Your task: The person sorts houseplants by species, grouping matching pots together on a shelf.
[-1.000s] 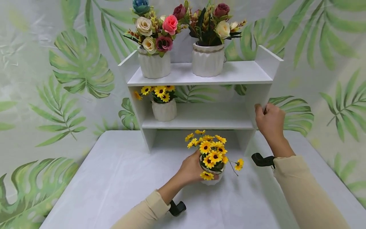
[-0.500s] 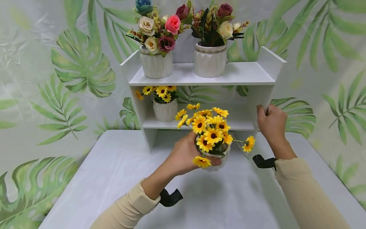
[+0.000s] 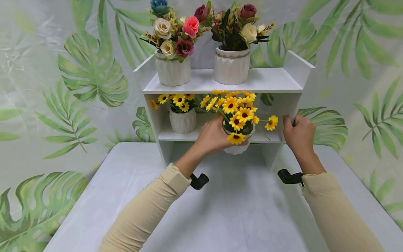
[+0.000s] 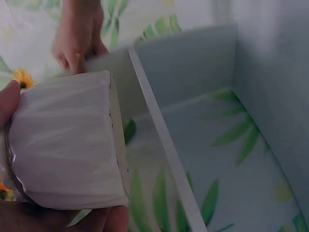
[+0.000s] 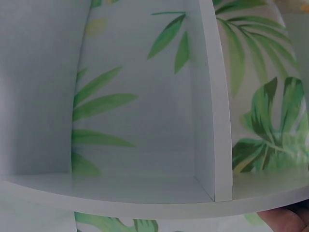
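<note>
My left hand (image 3: 213,136) grips a white ceramic pot (image 3: 236,149) of yellow artificial sunflowers (image 3: 241,112), held in the air before the right part of the middle shelf (image 3: 267,137). In the left wrist view the ribbed pot (image 4: 67,142) lies sideways between thumb and fingers. Its base faces the white shelf unit, apart from the board edge (image 4: 161,128). My right hand (image 3: 299,134) holds the front edge of the unit's right side panel (image 3: 284,108). Only its fingertips (image 5: 285,220) show in the right wrist view.
Another sunflower pot (image 3: 182,121) stands at the left of the middle shelf. On the top shelf (image 3: 266,78) are two white pots of artificial roses, one left (image 3: 173,71) and one near the centre (image 3: 232,66). The unit stands on a white-covered table (image 3: 201,213) before a leaf-print backdrop.
My left hand has lifted the sunflower pot from low over the table, up and forward to the middle shelf's height. The right hand keeps its hold on the side panel.
</note>
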{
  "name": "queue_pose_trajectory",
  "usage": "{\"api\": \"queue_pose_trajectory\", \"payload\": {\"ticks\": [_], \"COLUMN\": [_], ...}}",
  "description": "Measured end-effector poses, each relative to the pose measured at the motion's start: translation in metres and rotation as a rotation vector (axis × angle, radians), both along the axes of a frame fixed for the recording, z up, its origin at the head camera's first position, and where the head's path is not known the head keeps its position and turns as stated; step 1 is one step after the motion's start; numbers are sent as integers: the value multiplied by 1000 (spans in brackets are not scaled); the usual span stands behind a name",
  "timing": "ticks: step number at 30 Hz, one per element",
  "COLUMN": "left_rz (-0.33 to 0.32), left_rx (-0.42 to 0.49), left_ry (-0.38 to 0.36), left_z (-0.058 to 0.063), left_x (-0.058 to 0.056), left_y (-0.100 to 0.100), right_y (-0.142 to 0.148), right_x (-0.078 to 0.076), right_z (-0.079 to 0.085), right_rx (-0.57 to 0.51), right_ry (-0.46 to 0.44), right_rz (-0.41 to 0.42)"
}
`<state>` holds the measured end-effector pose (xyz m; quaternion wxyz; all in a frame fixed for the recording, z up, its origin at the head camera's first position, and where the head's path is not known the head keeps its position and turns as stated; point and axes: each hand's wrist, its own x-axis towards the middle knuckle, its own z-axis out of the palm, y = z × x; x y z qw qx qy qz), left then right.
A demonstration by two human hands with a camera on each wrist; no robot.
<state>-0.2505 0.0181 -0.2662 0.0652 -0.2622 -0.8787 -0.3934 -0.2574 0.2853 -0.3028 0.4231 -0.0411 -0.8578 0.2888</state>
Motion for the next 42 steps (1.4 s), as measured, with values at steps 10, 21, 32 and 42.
{"api": "queue_pose_trajectory", "payload": {"ticks": [10,21,32,42], "left_rz": [141,247,214,198], "left_rx": [-48,122,246,278], "left_ry": [-54,-141,-161,-232], "left_z": [-2,-11,-24,-26], "left_x": [-39,-60,-71,-69], "left_y": [13,27,37,32], "right_y": [-3,1,4,5], "right_x": [-1,1,4,9], "right_z": [2,2,2,6], "right_rx": [-3,13,12,17], "right_ry": [13,29,32,-73], "right_rz": [4,-3,13,17]}}
